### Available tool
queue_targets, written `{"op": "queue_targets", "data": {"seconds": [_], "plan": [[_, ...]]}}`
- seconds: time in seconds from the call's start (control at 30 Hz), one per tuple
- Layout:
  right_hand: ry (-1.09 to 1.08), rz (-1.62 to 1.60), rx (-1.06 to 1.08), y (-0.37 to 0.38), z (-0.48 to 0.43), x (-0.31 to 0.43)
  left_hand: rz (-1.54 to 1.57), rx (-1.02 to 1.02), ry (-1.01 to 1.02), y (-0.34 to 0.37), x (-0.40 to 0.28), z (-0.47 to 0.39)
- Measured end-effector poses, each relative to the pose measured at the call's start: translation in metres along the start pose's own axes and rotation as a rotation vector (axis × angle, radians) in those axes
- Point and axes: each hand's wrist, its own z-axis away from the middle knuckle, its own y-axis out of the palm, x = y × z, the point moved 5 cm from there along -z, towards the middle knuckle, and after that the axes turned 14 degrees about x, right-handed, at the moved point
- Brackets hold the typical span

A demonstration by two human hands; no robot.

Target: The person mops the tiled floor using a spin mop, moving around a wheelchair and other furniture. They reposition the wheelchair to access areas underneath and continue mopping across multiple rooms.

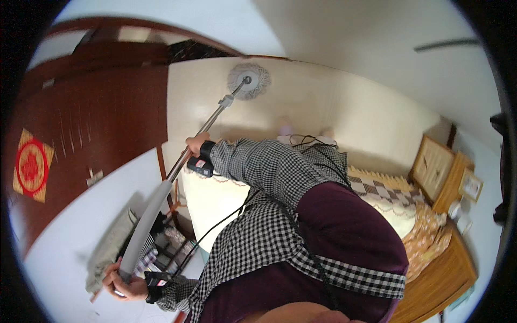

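Note:
A spin mop runs diagonally across the left half of the view. Its round grey string head (258, 91) lies spread on the pale floor near the far wall, around a white disc. My right hand (197, 144) reaches across my body and grips the metal pole (212, 120) below a grey plastic collar (226, 100). At the pole's upper end, my left hand (126, 284) is wrapped around the bottom of the thick grey handle (147, 226). Both wrists wear black straps with small devices, and black cables trail from them over my checked apron (254, 238).
A dark red wooden door (101, 101) with a red and gold decoration stands at the left. Behind me are a bed with a cream cover (214, 206) and a wooden headboard (440, 278). A loaded rack (165, 242) stands by the left wall. Framed pictures (432, 167) are at the right.

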Motion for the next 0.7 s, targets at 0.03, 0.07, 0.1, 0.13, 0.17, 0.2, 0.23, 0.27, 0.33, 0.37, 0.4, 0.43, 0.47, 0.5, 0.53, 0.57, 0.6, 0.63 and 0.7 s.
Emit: {"op": "queue_targets", "data": {"seconds": [0.03, 0.07, 0.1, 0.13, 0.17, 0.2, 0.23, 0.27, 0.33, 0.37, 0.4, 0.43, 0.47, 0.5, 0.53, 0.57, 0.6, 0.63, 0.7], "plan": [[-0.061, -0.021, 0.01, -0.01, 0.007, 0.006, 0.041, 0.01, 0.037, 0.002, -0.002, -0.013], [-0.263, 0.362, 0.09, -0.015, 0.014, 0.024, 0.09, 0.055, 0.054, 0.004, -0.004, -0.029], [-0.475, 0.557, 0.122, -0.023, 0.022, 0.035, 0.22, 0.128, 0.02, 0.01, 0.0, -0.048], [-0.413, 0.374, 0.074, -0.048, 0.026, 0.023, 0.321, 0.258, 0.037, 0.02, -0.001, -0.051], [-0.498, 0.281, 0.05, -0.069, 0.035, 0.018, 0.348, 0.303, 0.039, 0.033, 0.005, -0.071], [-0.546, 0.311, 0.027, -0.088, 0.037, 0.025, 0.386, 0.396, 0.099, 0.053, 0.008, -0.087], [-0.521, -0.141, 0.125, -0.106, 0.042, 0.022, 0.462, 0.449, 0.141, 0.077, 0.008, -0.1], [-0.486, -0.745, 0.18, -0.125, 0.047, 0.018, 0.564, 0.609, 0.274, 0.107, 0.003, -0.113], [-0.678, -0.762, 0.207, -0.181, 0.075, 0.034, 0.758, 0.643, 0.287, 0.165, 0.003, -0.125], [-0.7, -0.753, 0.209, -0.215, 0.089, 0.047, 0.912, 0.686, 0.35, 0.198, -0.003, -0.127], [-0.791, -0.809, 0.169, -0.25, 0.109, 0.047, 1.059, 0.732, 0.397, 0.231, -0.012, -0.126], [-0.865, -0.355, -0.057, -0.289, 0.135, 0.052, 1.19, 0.786, 0.392, 0.261, -0.024, -0.121], [-0.826, 0.166, -0.309, -0.324, 0.159, 0.056, 1.312, 0.847, 0.396, 0.29, -0.04, -0.115], [-0.768, 0.456, -0.519, -0.359, 0.182, 0.056, 1.433, 0.882, 0.345, 0.315, -0.058, -0.105], [-0.576, 1.066, -0.949, -0.389, 0.21, 0.056, 1.528, 0.922, 0.268, 0.338, -0.078, -0.092], [-0.589, 0.813, -0.958, -0.424, 0.233, 0.042, 1.572, 1.045, 0.316, 0.357, -0.105, -0.078], [-0.623, 0.509, -0.917, -0.455, 0.25, 0.027, 1.605, 1.148, 0.301, 0.374, -0.128, -0.063], [-0.649, 0.054, -0.817, -0.486, 0.266, 0.008, 1.651, 1.167, 0.338, 0.386, -0.149, -0.044], [-0.781, -0.403, -0.813, -0.523, 0.3, -0.025, 1.762, 1.193, 0.312, 0.405, -0.182, -0.01]]}}
